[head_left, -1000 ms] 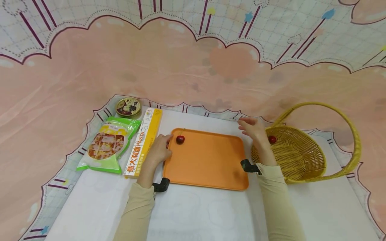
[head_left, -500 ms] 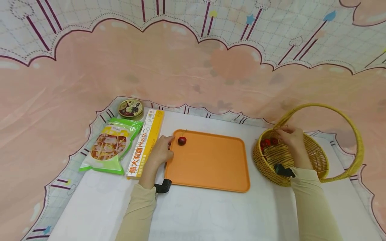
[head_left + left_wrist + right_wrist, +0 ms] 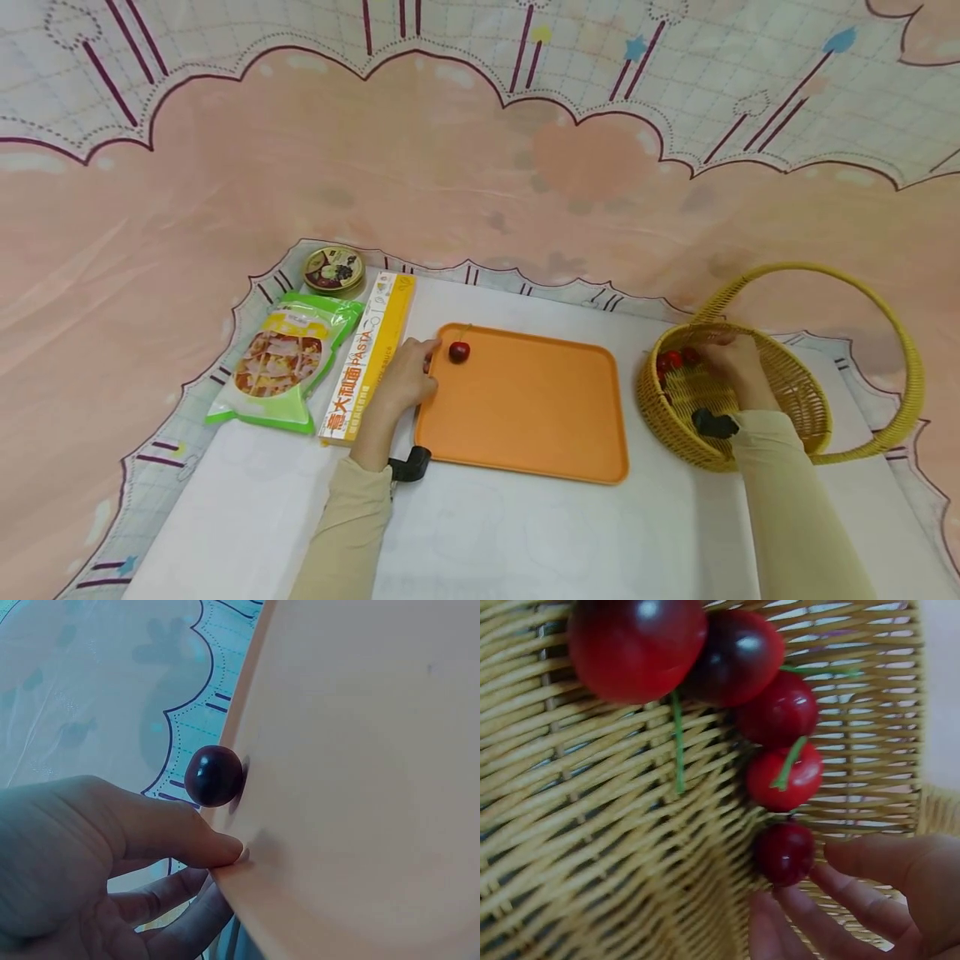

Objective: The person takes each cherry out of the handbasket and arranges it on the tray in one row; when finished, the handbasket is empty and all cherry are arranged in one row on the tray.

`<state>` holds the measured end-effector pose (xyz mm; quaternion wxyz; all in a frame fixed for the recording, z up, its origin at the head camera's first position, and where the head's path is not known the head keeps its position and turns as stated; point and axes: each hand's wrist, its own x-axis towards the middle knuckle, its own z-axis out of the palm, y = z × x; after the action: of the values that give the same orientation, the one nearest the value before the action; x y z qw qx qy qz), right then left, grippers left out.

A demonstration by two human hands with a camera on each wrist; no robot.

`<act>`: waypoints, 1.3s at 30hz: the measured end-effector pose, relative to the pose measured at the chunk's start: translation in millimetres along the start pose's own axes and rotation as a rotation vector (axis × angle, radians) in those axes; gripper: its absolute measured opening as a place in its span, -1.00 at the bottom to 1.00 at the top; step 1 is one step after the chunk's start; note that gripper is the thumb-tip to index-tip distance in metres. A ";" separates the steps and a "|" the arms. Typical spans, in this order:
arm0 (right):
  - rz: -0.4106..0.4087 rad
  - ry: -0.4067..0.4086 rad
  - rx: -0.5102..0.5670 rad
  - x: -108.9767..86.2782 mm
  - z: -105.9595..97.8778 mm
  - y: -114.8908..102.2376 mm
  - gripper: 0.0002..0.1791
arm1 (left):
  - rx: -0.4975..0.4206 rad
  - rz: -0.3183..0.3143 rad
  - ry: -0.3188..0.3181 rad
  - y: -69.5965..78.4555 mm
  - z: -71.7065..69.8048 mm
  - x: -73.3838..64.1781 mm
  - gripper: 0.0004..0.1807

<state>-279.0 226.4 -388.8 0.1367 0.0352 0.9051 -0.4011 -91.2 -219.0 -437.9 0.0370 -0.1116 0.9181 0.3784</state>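
Pinched at its left edge, the orange tray (image 3: 525, 408) has the left hand's (image 3: 405, 379) thumb over the rim and fingers below. One dark red cherry (image 3: 459, 352) with a stem lies in the tray's far left corner, close to that thumb in the left wrist view. Inside the yellow wicker basket (image 3: 678, 442) on the right is the right hand (image 3: 731, 358). In the right wrist view its spread thumb and fingertips lie close around the right and lower sides of a dark cherry (image 3: 784, 851); several other red cherries (image 3: 784, 776) line the basket wall.
Left of the tray lie a yellow and white pasta box (image 3: 375, 350) and a green-edged food bag (image 3: 281, 358). Behind them sits a round tin (image 3: 333, 271). The basket's tall handle (image 3: 903, 350) arches over on the right. White cloth (image 3: 555, 533) covers the table.
The right hand has moved right from between tray and basket, then down into the basket among the cherries. The left hand keeps its hold on the tray edge. The head view shifts slightly.
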 end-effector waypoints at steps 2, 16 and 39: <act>0.001 -0.043 0.073 -0.4 0.2 4.3 -0.77 | -0.003 0.005 -0.001 1.2 1.4 0.2 -0.24; 0.094 -0.199 0.212 -5.3 -5.4 9.1 -0.72 | -0.003 0.002 -0.004 4.4 -1.1 -0.7 -0.26; -0.041 -0.243 0.371 -40.7 -14.7 -24.4 -0.75 | -0.007 -0.002 -0.023 3.1 -1.1 -0.7 -0.24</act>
<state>-247.4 222.6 -350.7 0.2280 -0.0073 0.7932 -0.5647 -91.2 -217.5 -434.9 0.0473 -0.1081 0.9162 0.3830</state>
